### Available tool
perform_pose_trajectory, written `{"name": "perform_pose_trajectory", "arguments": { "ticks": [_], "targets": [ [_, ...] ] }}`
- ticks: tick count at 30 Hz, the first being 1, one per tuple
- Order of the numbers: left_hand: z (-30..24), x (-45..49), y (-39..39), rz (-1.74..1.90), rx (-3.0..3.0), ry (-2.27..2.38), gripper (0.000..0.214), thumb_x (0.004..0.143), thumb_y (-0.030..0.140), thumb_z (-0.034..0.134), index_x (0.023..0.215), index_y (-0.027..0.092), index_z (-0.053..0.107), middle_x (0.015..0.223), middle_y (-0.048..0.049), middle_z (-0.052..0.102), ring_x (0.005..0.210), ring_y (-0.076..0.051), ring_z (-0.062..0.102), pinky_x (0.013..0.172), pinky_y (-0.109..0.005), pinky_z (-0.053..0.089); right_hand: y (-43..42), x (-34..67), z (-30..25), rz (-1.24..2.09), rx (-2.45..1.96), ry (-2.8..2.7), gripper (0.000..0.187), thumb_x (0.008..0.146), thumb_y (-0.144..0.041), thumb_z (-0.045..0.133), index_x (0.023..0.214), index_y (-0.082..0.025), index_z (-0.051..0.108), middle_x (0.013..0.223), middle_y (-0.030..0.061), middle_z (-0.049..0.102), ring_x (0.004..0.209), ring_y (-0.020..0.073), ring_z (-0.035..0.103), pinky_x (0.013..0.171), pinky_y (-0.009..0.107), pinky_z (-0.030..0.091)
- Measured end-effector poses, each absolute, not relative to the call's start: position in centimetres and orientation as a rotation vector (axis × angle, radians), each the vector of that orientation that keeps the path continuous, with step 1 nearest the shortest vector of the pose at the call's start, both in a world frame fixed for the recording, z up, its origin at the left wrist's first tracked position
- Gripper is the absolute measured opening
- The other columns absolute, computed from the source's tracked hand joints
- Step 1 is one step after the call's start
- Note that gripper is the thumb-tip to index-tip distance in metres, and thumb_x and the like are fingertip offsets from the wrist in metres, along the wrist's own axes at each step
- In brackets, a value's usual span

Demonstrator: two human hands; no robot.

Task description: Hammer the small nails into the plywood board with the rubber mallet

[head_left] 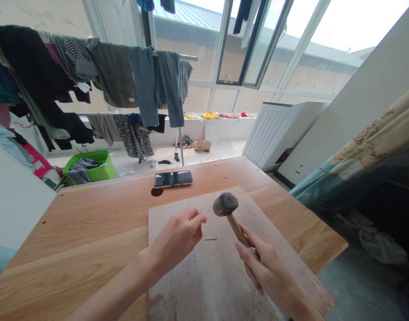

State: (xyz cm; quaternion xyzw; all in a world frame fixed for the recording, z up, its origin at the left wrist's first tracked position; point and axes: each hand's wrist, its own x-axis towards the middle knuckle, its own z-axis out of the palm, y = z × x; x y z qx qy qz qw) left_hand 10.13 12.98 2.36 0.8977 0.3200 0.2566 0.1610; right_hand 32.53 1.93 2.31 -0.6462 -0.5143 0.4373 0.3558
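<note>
My right hand (259, 256) is wrapped round the wooden handle of a mallet (225, 204) with a dark, rounded head. The mallet's head is raised over a worn wooden board (177, 290). To its left, my left hand (184, 229) pinches a thin nail (201, 210), whose tip end shows just above the fingers; the rest is hidden by them. A second nail (210, 239) lies flat on the board between my hands.
The board rests on a wooden table (91, 223). A phone (173, 179) lies at the table's far side beside a round dark hole (157, 191). Beyond stand a clothes rack with hanging jeans (171, 84), a green basket (102, 165) and a white ribbed appliance (274, 129). A curtain (351, 151) hangs at right.
</note>
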Motion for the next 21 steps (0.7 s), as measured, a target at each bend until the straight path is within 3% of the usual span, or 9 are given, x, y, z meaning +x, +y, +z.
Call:
{"name": "perform_pose_trajectory", "arguments": {
  "ticks": [3, 8, 21],
  "targets": [
    [1.2, 7.9, 15.0, 0.976, 2.194, 1.006, 0.016, 0.088, 0.010, 0.059, 0.094, 0.020, 0.069, 0.090, -0.0015, 0.070, 0.078, -0.015, 0.066, 0.077, -0.027, 0.054, 2.0, 32.3, 2.3, 1.143, -1.647, -1.314, 0.071, 0.099, -0.056, 0.047, 0.152, -0.010, 0.044, 0.044, -0.0134, 0.037, 0.032, 0.0089, 0.035, 0.032, 0.018, 0.034],
    [-0.5, 6.3, 16.3, 0.995, 1.997, 1.098, 0.012, 0.089, 0.022, 0.060, 0.092, 0.020, 0.072, 0.090, -0.0018, 0.073, 0.077, -0.016, 0.067, 0.069, -0.026, 0.054, 2.3, 31.6, 2.2, 1.144, -1.635, -1.348, 0.066, 0.100, -0.055, 0.048, 0.151, -0.013, 0.046, 0.046, -0.0122, 0.041, 0.032, 0.0079, 0.035, 0.032, 0.017, 0.033],
    [-0.9, 6.7, 16.1, 0.956, 1.951, 1.029, 0.013, 0.090, 0.023, 0.059, 0.092, 0.019, 0.071, 0.090, -0.0019, 0.074, 0.078, -0.015, 0.067, 0.073, -0.026, 0.056, 3.0, 30.1, 2.9, 1.187, -1.586, -1.421, 0.057, 0.103, -0.048, 0.047, 0.150, -0.016, 0.046, 0.049, -0.0128, 0.041, 0.033, 0.0066, 0.035, 0.033, 0.016, 0.030]
  ]
}}
